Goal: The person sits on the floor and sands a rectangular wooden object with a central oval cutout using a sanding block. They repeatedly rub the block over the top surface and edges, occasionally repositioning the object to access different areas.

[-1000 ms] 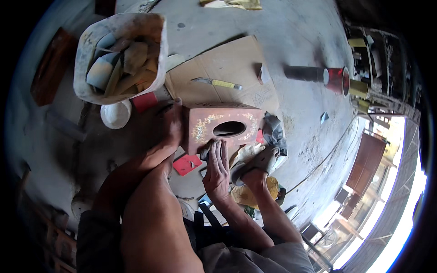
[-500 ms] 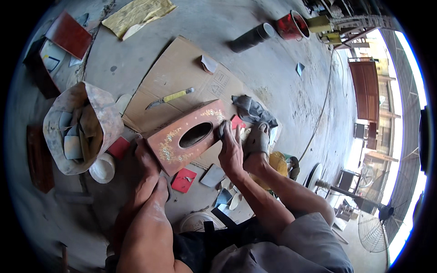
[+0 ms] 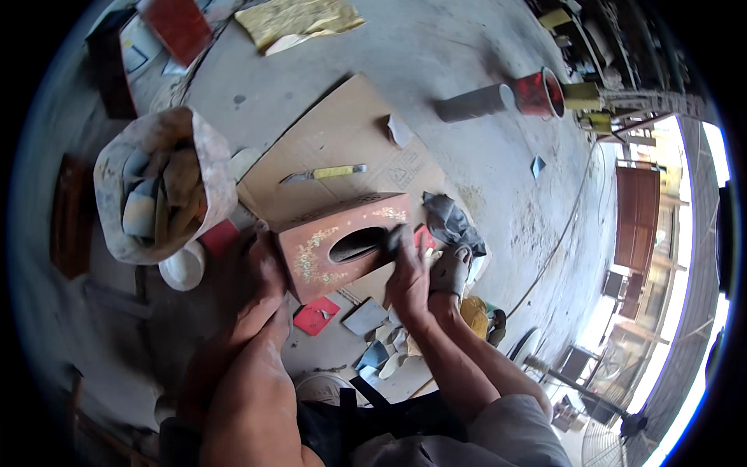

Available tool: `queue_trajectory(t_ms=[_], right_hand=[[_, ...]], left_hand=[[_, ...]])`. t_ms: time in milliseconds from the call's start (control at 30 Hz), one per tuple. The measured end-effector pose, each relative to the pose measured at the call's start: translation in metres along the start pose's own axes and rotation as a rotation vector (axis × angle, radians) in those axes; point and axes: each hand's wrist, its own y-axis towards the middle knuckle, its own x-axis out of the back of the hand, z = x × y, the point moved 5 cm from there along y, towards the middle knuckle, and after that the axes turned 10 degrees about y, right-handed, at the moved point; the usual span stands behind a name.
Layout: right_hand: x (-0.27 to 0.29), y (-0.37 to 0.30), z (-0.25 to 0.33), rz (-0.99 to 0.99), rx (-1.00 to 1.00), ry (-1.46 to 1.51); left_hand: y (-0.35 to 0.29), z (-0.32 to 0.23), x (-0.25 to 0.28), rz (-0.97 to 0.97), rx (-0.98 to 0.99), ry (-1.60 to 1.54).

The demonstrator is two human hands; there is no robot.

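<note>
A reddish-brown tissue box (image 3: 311,261) with an oval opening and pale gold floral decoration sits tilted over a cardboard sheet, its opening toward me. My left hand (image 3: 264,272) grips its left end, with some of the fingers in shadow. At the right end is my right hand (image 3: 408,280), its fingers closed over a small dark grey pad (image 3: 399,237) pressed to the box; motion blurs it slightly. Beyond the box lies a yellow-handled knife (image 3: 327,172). Close to my right foot is a crumpled dark cloth (image 3: 454,223).
The flattened cardboard (image 3: 342,128) lies on a concrete floor. A whitish sack (image 3: 214,156) of scraps and a white tub (image 3: 183,268) stand left. Near my feet are red sandpaper (image 3: 315,315) and several scraps. A grey cylinder (image 3: 475,105) and red bucket (image 3: 538,93) are far right.
The whole view has shifted and turned with my head. The box's long upper side looks less slanted now. Both hands stay at its ends, the pad still under my right fingers.
</note>
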Motion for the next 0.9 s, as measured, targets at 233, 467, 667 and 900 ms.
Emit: queue_trajectory(t_ms=[233,467,667,900], right_hand=[[-0.001,0.016,0.007,0.068,-0.005,-0.098],[-0.033,0.044,0.09,0.108,0.156,-0.01],[-0.011,0.072,0.07,0.283,0.304,-0.019],[-0.042,0.053,0.163,0.326,0.529,0.035]], left_hand=[[-0.003,-0.009,0.0,0.059,0.078,0.052],[-0.009,-0.03,0.004,0.05,0.06,0.007],[-0.011,-0.035,0.004,0.091,0.065,-0.055],[0.003,-0.008,0.001,0.195,-0.088,-0.091]])
